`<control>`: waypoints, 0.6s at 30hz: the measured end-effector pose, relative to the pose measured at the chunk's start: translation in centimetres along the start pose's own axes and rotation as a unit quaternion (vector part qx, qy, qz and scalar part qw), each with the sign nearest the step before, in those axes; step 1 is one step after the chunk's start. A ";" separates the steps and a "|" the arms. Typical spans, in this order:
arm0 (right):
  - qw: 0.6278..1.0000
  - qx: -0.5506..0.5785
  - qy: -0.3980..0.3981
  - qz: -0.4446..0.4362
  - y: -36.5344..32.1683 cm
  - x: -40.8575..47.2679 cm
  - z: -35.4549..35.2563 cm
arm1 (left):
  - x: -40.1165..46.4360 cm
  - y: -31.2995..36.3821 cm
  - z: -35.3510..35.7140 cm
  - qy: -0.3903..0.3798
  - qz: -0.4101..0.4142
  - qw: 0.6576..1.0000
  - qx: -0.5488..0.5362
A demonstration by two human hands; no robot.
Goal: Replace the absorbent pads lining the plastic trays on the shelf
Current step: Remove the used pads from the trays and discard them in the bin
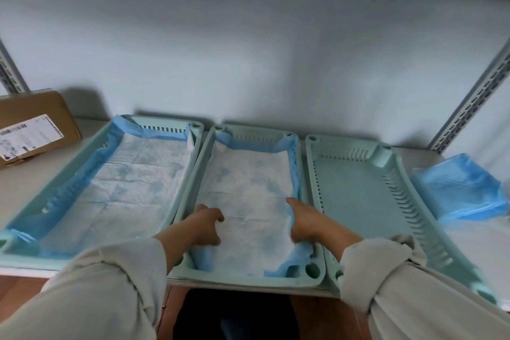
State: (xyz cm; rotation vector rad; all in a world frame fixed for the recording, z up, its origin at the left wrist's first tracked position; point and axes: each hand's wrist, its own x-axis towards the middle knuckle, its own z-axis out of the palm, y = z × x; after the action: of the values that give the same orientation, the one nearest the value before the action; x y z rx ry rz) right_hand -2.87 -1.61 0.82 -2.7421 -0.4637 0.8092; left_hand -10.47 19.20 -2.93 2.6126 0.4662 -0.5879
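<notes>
Three mint-green plastic trays stand side by side on the shelf. The left tray [197,135] is lined with a blue-edged white absorbent pad [132,182]. The middle tray [248,281] holds a second pad [248,190], and both my hands are in its near half. My left hand [207,225] has curled fingers on the pad's left edge. My right hand [302,222] holds the pad's blue right edge with one finger stretched forward along the tray wall. The right tray [356,196] is bare, with no pad in it.
A stack of folded blue pads [461,188] lies on the shelf right of the trays. A cardboard box [36,130] with a white label sits at the back left. Slotted metal uprights [474,102] frame the shelf, and a wall closes the back.
</notes>
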 end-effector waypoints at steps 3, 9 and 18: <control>0.999 -0.004 0.026 -0.022 -0.4 0.2 -0.4 | 0.3 0.3 0.4 0.074 -0.042 0.990 -0.111; 0.999 0.049 0.003 0.004 0.1 1.2 0.0 | 1.1 0.9 1.5 0.073 -0.093 0.984 -0.130; 0.993 0.108 0.043 0.023 -0.8 4.7 0.3 | 3.7 0.9 0.6 0.088 -0.139 0.974 -0.153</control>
State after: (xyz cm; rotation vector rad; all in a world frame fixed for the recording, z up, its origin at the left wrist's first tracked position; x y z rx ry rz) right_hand 0.50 0.90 -1.46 -2.5823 -0.2795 0.7045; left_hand -7.15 19.01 -4.92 2.3274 0.9123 -0.3368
